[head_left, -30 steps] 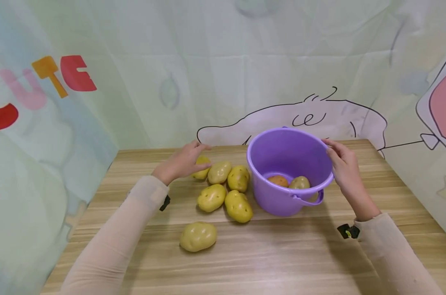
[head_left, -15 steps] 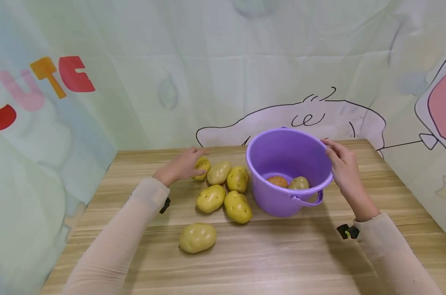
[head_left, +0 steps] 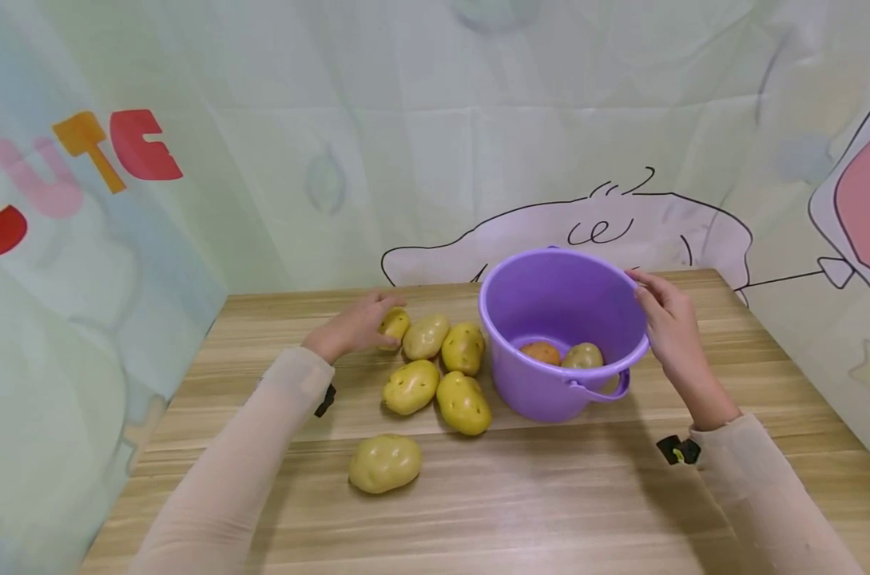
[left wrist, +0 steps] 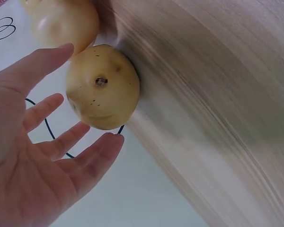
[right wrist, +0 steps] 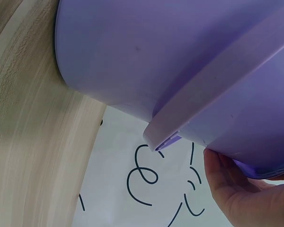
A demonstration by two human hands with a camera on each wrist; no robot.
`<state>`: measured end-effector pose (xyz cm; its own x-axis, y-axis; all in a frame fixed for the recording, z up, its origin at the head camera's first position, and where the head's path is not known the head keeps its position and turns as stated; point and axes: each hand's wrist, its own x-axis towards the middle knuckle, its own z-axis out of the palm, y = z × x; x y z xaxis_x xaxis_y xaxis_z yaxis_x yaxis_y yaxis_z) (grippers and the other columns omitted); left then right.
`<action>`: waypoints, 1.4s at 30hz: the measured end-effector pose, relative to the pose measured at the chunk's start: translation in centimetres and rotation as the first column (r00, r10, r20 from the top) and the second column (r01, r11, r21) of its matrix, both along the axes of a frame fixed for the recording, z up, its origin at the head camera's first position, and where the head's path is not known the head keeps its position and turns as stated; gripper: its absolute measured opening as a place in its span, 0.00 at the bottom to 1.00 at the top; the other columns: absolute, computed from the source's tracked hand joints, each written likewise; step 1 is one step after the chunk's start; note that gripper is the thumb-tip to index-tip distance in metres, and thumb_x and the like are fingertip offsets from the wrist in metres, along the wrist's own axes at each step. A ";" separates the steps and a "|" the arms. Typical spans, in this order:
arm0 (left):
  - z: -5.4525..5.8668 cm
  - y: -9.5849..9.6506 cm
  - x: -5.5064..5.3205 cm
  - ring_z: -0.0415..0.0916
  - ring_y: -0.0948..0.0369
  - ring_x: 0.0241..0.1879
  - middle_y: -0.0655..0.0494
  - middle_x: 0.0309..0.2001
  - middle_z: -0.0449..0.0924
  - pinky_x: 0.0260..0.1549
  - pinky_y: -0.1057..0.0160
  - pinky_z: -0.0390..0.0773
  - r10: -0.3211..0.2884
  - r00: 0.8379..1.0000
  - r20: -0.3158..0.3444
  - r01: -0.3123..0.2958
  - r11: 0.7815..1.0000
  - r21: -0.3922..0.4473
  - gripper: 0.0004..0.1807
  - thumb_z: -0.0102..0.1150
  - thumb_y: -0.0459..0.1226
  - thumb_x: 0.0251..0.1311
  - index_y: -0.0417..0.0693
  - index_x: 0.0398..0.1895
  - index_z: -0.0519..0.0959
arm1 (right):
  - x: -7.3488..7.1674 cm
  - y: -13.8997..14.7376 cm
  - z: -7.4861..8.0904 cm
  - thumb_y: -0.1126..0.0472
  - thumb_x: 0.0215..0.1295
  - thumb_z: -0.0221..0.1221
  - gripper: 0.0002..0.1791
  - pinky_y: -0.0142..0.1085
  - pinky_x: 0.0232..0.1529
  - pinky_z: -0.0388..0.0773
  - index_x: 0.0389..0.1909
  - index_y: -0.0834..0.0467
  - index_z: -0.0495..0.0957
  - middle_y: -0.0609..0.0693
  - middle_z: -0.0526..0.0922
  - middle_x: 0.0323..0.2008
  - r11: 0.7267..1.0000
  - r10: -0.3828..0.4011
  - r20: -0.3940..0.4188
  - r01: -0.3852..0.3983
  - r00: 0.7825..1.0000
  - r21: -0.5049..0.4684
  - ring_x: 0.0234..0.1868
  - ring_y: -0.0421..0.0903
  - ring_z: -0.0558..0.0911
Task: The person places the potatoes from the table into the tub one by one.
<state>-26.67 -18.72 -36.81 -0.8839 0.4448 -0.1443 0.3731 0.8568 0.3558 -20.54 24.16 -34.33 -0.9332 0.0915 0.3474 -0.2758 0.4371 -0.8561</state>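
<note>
Potatoes (head_left: 385, 464): one alone nearest you, four clustered (head_left: 411, 387) behind. Your right hand (head_left: 670, 319) pinches the rim of the bucket (head_left: 542, 395), two potatoes (head_left: 582, 356) inside. Your left hand (head_left: 359, 322) just dropped lower around the far potato (head_left: 394, 326) near the worktop's (head_left: 284, 319) back edge; fingers loose, contact unclear; probably lining up a grasp.

Eight potatoes (head_left: 385, 463) show: six on the one bench (head_left: 535, 511), five clustered far and one near, plus two inside the one purple bucket (head_left: 538, 395) at right. Two hands: one left hand (head_left: 358, 323), one right hand (head_left: 669, 323). Two sleeves (head_left: 240, 471).
</note>
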 end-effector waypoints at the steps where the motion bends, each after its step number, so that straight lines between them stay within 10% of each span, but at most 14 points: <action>1: -0.1 0.0 0.0 0.54 0.39 0.71 0.33 0.73 0.53 0.67 0.41 0.57 0.003 1.000 0.006 -0.003 1.000 0.003 0.40 0.67 0.38 0.63 0.41 0.75 0.60 | 0.0 0.0 0.0 0.62 0.78 0.45 0.22 0.22 0.42 0.75 0.64 0.71 0.72 0.56 0.80 0.46 1.000 0.000 0.000 0.000 1.000 -0.001 0.41 0.34 0.78; 42: -2.2 -0.5 -1.0 0.59 0.39 0.68 0.31 0.70 0.56 0.65 0.40 0.61 0.035 0.999 0.041 -0.038 0.998 0.059 0.41 0.71 0.41 0.58 0.42 0.72 0.64 | 0.1 0.0 0.0 0.61 0.79 0.44 0.22 0.22 0.42 0.76 0.65 0.71 0.71 0.64 0.78 0.50 1.000 0.014 0.007 -0.014 1.000 -0.006 0.42 0.34 0.79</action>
<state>-27.70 -19.27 -38.96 -0.8938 0.4212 -0.1541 0.3263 0.8464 0.4208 -20.47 24.19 -34.33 -0.9368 0.0802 0.3405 -0.2761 0.4282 -0.8605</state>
